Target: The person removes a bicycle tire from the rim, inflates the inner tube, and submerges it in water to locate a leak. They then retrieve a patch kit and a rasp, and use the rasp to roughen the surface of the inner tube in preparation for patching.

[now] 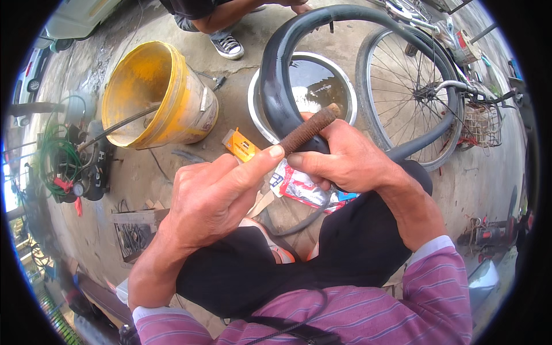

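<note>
A brown, rusty threaded rod (309,131) slants across the middle of the view, over a black inner tube (275,66). My left hand (210,192) is closed on the rod's near end, one fingertip pressed against it. My right hand (353,158) grips a fold of the tube, its thumb beside the rod. From there the tube loops up over a round basin (253,106) of water and back down past a bicycle wheel (368,86). A short valve stem sticks out of the tube near the top. My right palm hides part of the gripped tube.
On the left stands a yellow bucket (192,106) with a stick leaning in it. An orange box (241,145) and a red-and-silver packet (296,187) lie below my hands. A crate (137,221) sits lower left. Another person's sneaker (229,46) is beyond the basin.
</note>
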{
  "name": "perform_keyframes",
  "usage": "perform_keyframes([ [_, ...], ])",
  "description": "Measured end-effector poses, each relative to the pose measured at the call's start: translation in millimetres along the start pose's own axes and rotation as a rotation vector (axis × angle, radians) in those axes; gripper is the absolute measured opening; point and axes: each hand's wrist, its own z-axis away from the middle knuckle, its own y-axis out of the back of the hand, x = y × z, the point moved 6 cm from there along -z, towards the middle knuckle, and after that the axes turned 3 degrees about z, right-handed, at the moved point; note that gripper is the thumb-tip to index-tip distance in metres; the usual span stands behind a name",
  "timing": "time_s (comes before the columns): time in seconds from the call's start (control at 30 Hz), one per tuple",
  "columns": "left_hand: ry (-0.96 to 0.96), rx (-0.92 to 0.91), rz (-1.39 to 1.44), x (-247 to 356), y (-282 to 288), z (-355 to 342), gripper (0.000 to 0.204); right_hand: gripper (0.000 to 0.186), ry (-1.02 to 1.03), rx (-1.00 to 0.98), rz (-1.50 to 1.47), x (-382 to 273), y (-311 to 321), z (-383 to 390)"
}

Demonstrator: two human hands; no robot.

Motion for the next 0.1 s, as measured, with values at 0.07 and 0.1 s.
perform_keyframes([
  [0.07, 0.007, 0.008, -0.002, -2, 3, 9, 0.066, 0.041, -0.065, -0.032, -0.066, 1, 5, 2],
  [0.1, 0.013, 0.009, 0.0, -4, 4, 16, 0.067, 0.042, -0.113, -0.055, -0.103, 1, 7, 5],
])
